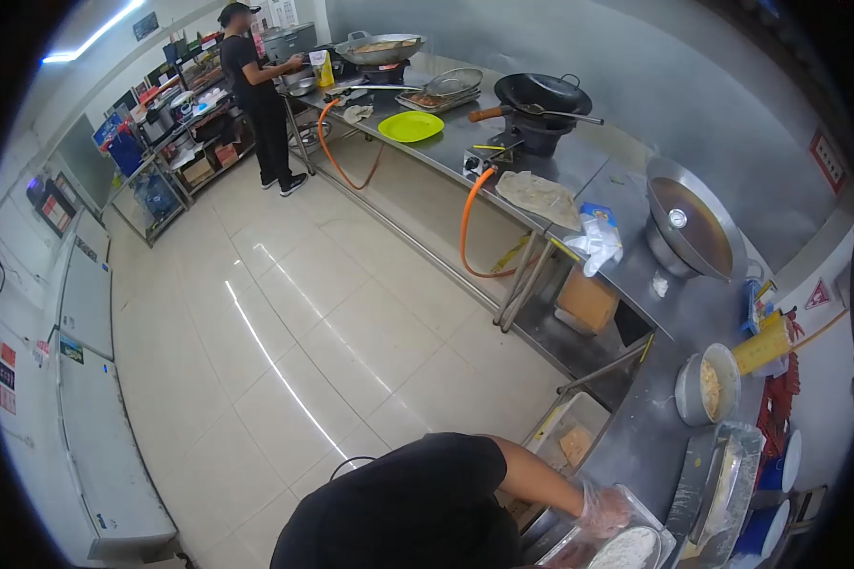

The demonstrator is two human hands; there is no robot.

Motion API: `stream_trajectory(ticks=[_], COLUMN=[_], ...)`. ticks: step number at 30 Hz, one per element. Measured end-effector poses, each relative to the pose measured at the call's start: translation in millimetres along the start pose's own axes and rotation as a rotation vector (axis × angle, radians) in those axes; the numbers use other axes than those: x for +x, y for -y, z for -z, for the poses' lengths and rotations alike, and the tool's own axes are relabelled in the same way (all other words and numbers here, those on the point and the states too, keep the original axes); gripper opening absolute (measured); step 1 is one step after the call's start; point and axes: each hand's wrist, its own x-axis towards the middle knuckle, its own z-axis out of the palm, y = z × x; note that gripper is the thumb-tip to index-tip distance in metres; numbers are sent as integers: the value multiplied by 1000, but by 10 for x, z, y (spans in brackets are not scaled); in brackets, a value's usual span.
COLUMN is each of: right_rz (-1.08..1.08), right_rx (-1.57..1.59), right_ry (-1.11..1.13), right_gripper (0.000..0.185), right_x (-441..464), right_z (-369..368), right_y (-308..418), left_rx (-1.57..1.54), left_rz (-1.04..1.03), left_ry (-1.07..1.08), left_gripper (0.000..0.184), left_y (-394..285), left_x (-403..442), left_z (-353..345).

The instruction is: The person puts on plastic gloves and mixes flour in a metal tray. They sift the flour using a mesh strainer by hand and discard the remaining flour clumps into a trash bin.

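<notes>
Head view: left hand (605, 513), in a clear plastic glove, at the rim of a rectangular metal tray (668, 543). Fingers partly hidden; cannot tell whether they grasp the rim or only rest there. White powder (628, 548), round in outline, lies in the tray just beside the glove, cut off by the bottom of the view. Tray sits at the near end of the steel bench (626, 427), by its front edge.

Toward the bench's back edge, next to the tray: a long plastic-covered container (728, 482). Farther along, a metal pot (688, 391) with pale yellow food inside. Beyond that, a large wok (674, 251) of brown liquid, thermometer dial (677, 219) in it. Opposite the wok, toward the front edge: plastic gloves (595, 247).

Co-worker (261, 104) stands well apart, at the far end.
</notes>
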Motion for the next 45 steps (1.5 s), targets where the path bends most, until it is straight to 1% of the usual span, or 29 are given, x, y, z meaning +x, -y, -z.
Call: stream_trajectory(ticks=[2,5,8,12,13,16,19,21,22,23,24,25,26,27,28,29,30,31,32,34,35,36,37,38,40,41,43,44,45], right_rz=[-2,-9,-6,-3,3,29,135,265,314,345,319,267,180,74,-29,-141,-255,-363,-450,-509,-78,-263,-545,-548,-534,-563,-599,-667,-734], right_rx=[5,14,26,39,49,74,122,182,200,208,184,174,127,73,19,-33,-82,-108,-119,-68,-101,-120,-98,-89,-69,-32,66,18,-30], right_ry=[-2,-12,-17,-31,-35,-45,-35,6,32,57,88,138,198,254,322,397,479,560,618,489,-18,-51,107,113,112,212,426,487,552], right_gripper=[38,38,38,38,38,37,37,37,37,37,37,35,33,31,30,28,27,26,25,23,26,26,24,23,22,21,19,19,19], right_x=[-41,-73,-127,-236,-263,-453,-968,-1549,-1852,-2123,-2359,-2488,-2513,-2547,-2555,-2527,-2492,-2462,-2424,-2358,-2549,-2458,-2296,-2448,-2658,-2885,-3168,-3200,-3144], right_z=[13,22,24,14,6,-29,-134,-248,-267,-293,-300,-209,-118,2,139,278,411,522,617,610,243,247,478,346,21,42,149,261,547], right_y=[-1,-16,-16,-21,-19,-78,-148,-208,-173,-120,-39,82,134,158,127,61,-47,-150,-264,-360,-666,-498,-188,-257,-404,-415,-434,-479,-425], left_rx=[-5,12,30,55,46,59,110,-91,-108,-207,-216,-171,-141,-156,-111,-72,29,-53,-19,15,-1,-21,-139,-249,-350,-402,-521,-580,-577], left_rz=[-15,-20,75,6,47,15,18,139,94,30,294,177,173,234,152,99,79,104,-23,17,-7,-18,66,153,118,105,50,26,-70], left_ry=[-65,-51,176,86,230,138,125,378,214,156,330,462,426,412,370,330,388,274,257,226,200,169,219,262,161,102,122,119,171], left_gripper=[23,22,22,24,24,23,24,21,20,20,21,23,25,23,21,21,20,20,19,20,19,19,18,17,15,14,13,13,13], left_y=[6,22,31,-6,-61,-69,-54,19,-27,194,-143,-93,5,-66,-129,-41,-52,-160,-187,-282,-311,-317,-300,-323,-409,-541,-865,-1102,-1373], left_x=[-14,-5,68,57,87,56,57,146,100,21,172,248,207,214,242,234,253,291,346,325,340,352,434,540,644,670,677,662,612], left_z=[-58,-91,-108,-51,120,98,69,69,106,-296,306,373,224,301,381,255,218,302,311,271,197,182,174,164,126,163,201,220,247])
